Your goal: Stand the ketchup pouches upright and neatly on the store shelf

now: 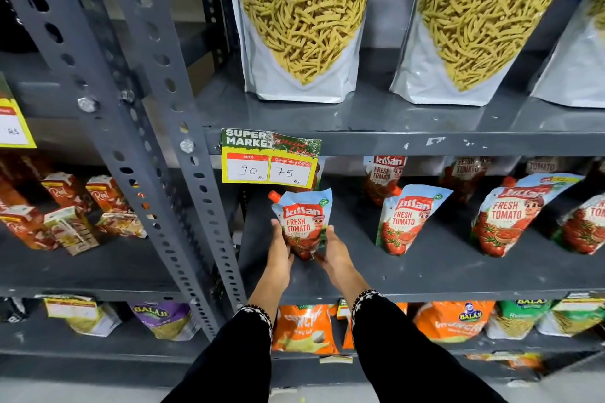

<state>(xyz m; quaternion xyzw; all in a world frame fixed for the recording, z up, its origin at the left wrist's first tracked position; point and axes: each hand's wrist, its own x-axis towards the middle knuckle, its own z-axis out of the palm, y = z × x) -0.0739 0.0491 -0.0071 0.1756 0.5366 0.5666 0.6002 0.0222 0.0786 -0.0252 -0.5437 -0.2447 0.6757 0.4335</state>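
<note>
Red ketchup pouch (302, 226) at shelf (425, 275) left end; my left hand (281, 247), right hand (334, 250) grip clasping its base, steadying it upright.

Red-and-blue ketchup pouch (304, 222); grey shelf (425, 271)

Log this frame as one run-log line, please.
stage: placing | left hand + right hand: both on ketchup pouch, upright at shelf left end | other pouches: standing, leaning
</note>
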